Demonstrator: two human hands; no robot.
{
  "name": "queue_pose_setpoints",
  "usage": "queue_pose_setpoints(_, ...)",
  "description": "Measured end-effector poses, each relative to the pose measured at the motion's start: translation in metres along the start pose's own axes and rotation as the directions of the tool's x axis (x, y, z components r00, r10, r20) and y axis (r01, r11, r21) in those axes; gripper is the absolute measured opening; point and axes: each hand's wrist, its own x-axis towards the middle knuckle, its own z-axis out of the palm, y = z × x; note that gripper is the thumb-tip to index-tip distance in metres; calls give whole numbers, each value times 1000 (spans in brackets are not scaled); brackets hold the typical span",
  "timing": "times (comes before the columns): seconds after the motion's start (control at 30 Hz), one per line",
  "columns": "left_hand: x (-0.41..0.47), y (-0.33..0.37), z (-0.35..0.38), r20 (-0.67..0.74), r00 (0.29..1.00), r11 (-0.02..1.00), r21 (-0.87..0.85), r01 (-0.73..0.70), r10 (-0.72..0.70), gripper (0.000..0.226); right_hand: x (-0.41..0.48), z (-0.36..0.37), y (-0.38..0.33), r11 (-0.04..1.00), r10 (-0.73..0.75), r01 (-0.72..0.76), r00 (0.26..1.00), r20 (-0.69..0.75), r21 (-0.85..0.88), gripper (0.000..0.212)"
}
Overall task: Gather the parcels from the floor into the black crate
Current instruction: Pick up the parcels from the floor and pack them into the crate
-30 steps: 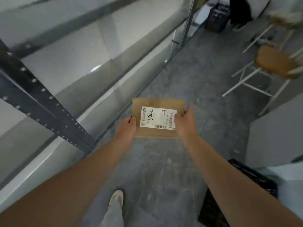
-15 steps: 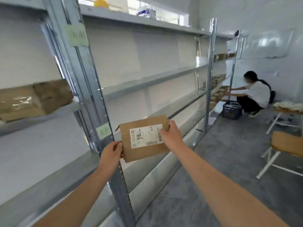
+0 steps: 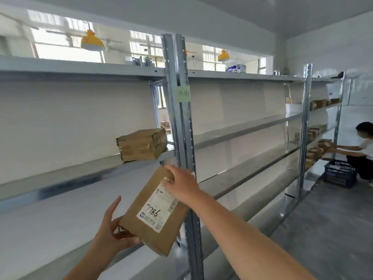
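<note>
A flat brown cardboard parcel (image 3: 149,223) with a white label marked 7786 is held up in front of the shelving, tilted with its top leaning right. My right hand (image 3: 182,183) grips its upper end, fingers curled over the edge. My left hand (image 3: 113,232) holds its lower left corner from underneath, thumb raised. No black crate is in view.
Grey metal shelving (image 3: 242,130) runs along the left; an upright post (image 3: 181,122) stands just behind the parcel. A taped brown parcel (image 3: 142,144) lies on a middle shelf. At far right a crouching person (image 3: 361,150) reaches to a shelf beside a dark blue crate (image 3: 340,173).
The view rose from the floor to the shelves. The parcel came up off the floor in both hands and now tilts upright, my right hand at its top, my left under its lower corner.
</note>
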Motion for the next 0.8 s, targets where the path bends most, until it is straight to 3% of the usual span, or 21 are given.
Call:
queue_pose_setpoints(0.13, -56, -11, -80, 7, 995, 989, 103, -101, 101, 134, 8, 72, -100, 955, -225, 238, 970, 92, -178, 54)
queue_pose_setpoints(0.23, -109, -15, -130, -8, 989, 988, 23, -150, 150, 117, -2, 127, -171, 896, -349, 389, 915, 201, -216, 56)
queue_pose_setpoints(0.37, -178, 6, -174, -110, 994, 988, -149, -30, 13, 108, -19, 191, -249, 847, -457, 509, 844, 283, -152, 51)
queue_pose_setpoints(0.43, -213, 14, -202, -238, 967, 966, -255, 28, -91, 104, -26, 223, -288, 836, -498, 545, 801, 333, -62, 48)
queue_pose_setpoints(0.53, -267, 10, -248, -449, 873, 950, -310, 46, -188, 77, -49, 271, -352, 783, -597, 617, 712, 369, 76, 46)
queue_pose_setpoints(0.6, -301, 7, -276, -581, 786, 955, -293, 40, -211, 76, -72, 301, -393, 713, -691, 686, 655, 306, 144, 47)
queue_pose_setpoints(0.7, -345, 5, -317, -776, 600, 961, -274, -43, -195, 78, -109, 348, -447, 612, -791, 763, 588, 169, 210, 52)
queue_pose_setpoints(0.8, -385, 1, -359, -901, 400, 964, -232, -126, -165, 79, -153, 394, -492, 602, -786, 705, 606, 124, 374, 63)
